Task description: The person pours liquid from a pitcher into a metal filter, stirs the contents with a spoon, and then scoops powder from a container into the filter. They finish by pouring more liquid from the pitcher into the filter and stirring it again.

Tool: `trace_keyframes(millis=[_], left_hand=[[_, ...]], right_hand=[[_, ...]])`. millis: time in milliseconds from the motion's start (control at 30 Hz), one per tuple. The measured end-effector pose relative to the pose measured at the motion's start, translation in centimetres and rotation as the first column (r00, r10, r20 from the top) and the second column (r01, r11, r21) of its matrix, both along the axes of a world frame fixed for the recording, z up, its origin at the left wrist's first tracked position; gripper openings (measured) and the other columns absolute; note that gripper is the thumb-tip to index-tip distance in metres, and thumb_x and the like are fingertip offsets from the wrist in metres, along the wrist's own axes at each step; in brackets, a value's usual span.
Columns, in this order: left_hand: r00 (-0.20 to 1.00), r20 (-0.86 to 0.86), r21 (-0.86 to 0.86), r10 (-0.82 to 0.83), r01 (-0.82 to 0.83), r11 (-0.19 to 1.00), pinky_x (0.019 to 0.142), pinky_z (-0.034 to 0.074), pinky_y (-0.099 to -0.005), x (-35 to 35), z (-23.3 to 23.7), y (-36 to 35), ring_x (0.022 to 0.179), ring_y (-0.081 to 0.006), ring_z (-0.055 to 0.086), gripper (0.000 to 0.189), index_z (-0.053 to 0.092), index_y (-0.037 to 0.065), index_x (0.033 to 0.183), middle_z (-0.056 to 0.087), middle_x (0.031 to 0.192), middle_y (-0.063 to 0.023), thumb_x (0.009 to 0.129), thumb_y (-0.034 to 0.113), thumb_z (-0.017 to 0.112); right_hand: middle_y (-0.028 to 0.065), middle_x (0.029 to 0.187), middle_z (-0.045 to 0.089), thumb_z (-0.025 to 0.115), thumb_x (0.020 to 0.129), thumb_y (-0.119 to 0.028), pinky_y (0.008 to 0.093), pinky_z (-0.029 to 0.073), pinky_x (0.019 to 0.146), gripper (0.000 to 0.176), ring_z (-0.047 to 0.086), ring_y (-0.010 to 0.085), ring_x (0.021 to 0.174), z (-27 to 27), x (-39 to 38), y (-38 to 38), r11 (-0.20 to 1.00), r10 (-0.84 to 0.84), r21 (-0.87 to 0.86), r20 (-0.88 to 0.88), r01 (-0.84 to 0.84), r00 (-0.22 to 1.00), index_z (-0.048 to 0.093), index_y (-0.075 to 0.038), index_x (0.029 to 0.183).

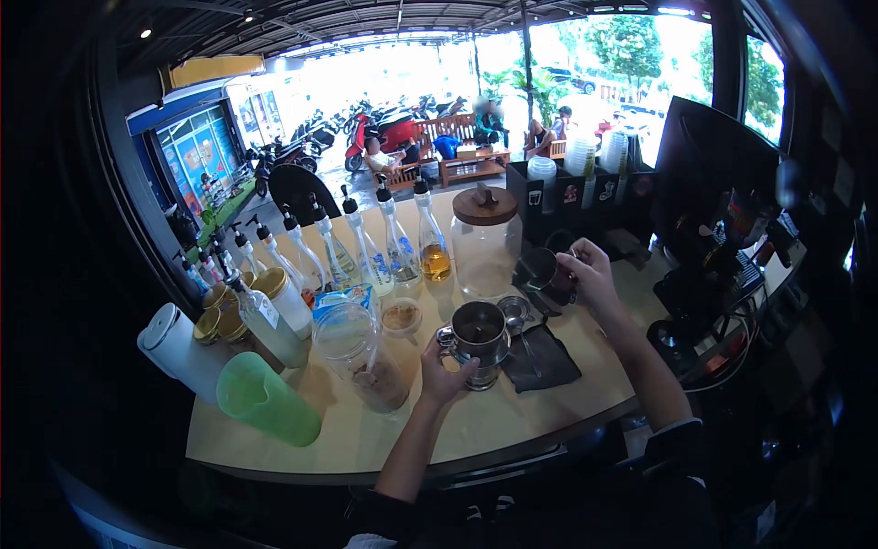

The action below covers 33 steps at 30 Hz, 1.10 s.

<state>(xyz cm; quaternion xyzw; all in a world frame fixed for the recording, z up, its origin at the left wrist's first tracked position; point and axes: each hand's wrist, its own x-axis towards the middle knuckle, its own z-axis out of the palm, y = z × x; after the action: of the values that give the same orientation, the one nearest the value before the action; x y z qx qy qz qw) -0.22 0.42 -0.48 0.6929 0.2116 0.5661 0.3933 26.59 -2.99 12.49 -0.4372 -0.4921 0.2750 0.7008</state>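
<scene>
My left hand (445, 375) is closed around a shiny metal mug (489, 352) near the counter's front; its handle faces left. Dark contents or a dark inside show at its mouth. Farther right, my right hand (593, 274) grips the handle of a small dark pitcher (541, 269), raised beside the large glass jar (487, 252) with a wooden lid. Between the two vessels sits a small metal strainer (515, 311). A folded dark cloth (544, 357) lies right of the mug, with a thin long-handled spoon (530, 352) across it. What the pitcher holds cannot be made out.
Pump bottles (368, 252) line the counter's back. At left stand a green pitcher (265, 403), a clear jug (361, 357) with brown contents and lidded jars (283, 297). A black cup holder (576, 192) and a monitor (709, 174) are at right. People sit outside.
</scene>
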Motion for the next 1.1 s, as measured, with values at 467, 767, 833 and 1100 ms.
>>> trace_keyframes(millis=[467,767,833,1100], left_hand=[[1.000,0.028,-0.013,-0.005,0.005,1.000,0.086,0.049,-0.0323,0.2,-0.5,0.2,0.097,-0.0176,0.062,0.063,0.053,-0.003,0.121,0.064,0.106,-0.0101,0.068,0.020,0.078],[0.999,0.047,-0.023,-0.004,0.005,1.000,0.085,0.049,-0.0319,0.2,-0.9,0.4,0.096,-0.0170,0.062,0.063,0.052,-0.003,0.122,0.064,0.106,-0.0096,0.069,0.020,0.078],[0.998,0.064,-0.003,-0.008,0.008,1.000,0.086,0.049,-0.0322,0.3,-0.9,0.5,0.097,-0.0171,0.062,0.063,0.053,-0.003,0.121,0.064,0.106,-0.0096,0.069,0.021,0.078],[0.999,0.044,-0.029,0.005,-0.004,1.000,0.086,0.048,-0.0322,0.3,-0.6,0.2,0.097,-0.0171,0.062,0.062,0.054,-0.002,0.120,0.064,0.104,-0.0095,0.068,0.022,0.077]], right_hand=[[-0.0011,0.063,0.047,0.057,0.086,-0.006,0.0239,0.036,0.056,0.018,0.045,0.0086,0.057,-14.8,8.4,1.0,0.978,-0.207,-0.103,-0.413,0.180,0.887,0.045,-0.011,0.073],[0.0020,0.078,0.052,0.055,0.088,-0.002,0.0249,0.041,0.067,0.009,0.052,0.0109,0.069,-17.7,8.0,1.2,0.925,-0.380,-0.048,-0.086,0.377,0.921,0.049,-0.005,0.084],[0.0034,0.082,0.052,0.056,0.087,0.000,0.0257,0.042,0.069,0.008,0.053,0.0115,0.069,-16.7,7.2,0.7,0.837,-0.546,0.099,0.074,0.539,0.834,0.050,-0.004,0.085],[0.0112,0.089,0.055,0.058,0.077,-0.004,0.0390,0.049,0.068,0.019,0.060,0.0289,0.081,-13.0,-1.1,-4.1,0.990,0.140,-0.143,0.959,-0.005,0.245,0.060,-0.006,0.096]])
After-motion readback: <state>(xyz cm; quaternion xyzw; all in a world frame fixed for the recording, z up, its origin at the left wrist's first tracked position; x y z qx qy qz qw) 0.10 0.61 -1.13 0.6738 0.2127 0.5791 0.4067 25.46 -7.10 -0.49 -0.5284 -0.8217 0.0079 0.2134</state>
